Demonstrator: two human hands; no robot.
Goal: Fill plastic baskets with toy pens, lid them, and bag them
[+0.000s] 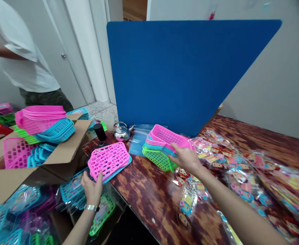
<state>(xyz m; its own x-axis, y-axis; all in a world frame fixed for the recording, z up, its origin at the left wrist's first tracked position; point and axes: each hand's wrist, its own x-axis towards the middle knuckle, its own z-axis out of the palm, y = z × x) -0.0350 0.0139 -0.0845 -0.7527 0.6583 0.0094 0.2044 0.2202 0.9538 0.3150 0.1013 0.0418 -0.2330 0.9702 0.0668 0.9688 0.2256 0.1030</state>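
Though behind baskets [162, 146], blue board [175, 75] near.

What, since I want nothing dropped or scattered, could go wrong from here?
The pink lattice tray lies at the edge of the table, so a nudge from the left hand might send it off. The baskets piled above the cardboard box could slide if bumped. The right hand touches the nested baskets beside loose packets; shifting that stack might scatter some.
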